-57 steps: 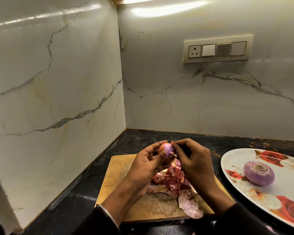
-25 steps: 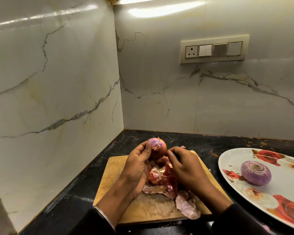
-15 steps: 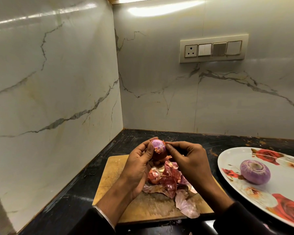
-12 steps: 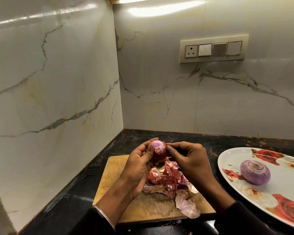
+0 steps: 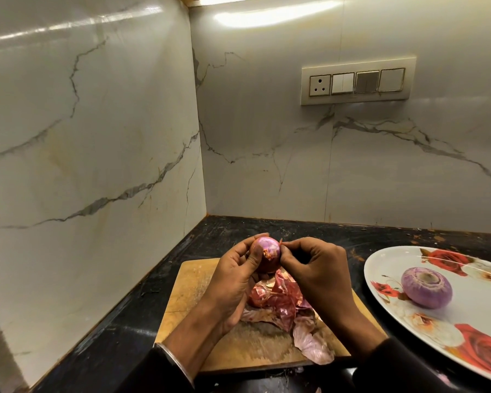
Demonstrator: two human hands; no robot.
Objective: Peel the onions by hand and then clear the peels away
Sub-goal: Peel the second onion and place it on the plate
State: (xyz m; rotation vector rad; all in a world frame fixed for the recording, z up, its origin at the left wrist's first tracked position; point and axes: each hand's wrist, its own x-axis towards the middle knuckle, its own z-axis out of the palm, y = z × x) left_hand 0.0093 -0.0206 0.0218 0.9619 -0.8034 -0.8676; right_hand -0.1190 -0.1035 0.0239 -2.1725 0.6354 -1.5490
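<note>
My left hand grips a small red onion above the wooden cutting board, root end facing me, thumb across its front. My right hand pinches a strip of dry skin at the onion's upper right edge. Part of the onion shows pale purple, its lower half still reddish brown. A heap of loose red peels lies on the board under my hands. A peeled purple onion sits on the floral plate at the right.
The board lies on a black counter in a corner between two marble walls. A switch panel with a socket is on the back wall. Small peel scraps dot the counter near the back right.
The onion has been turned in my left hand so the root end faces me. My right hand dropped toward the peels, then came back up to pinch skin at the onion's top.
</note>
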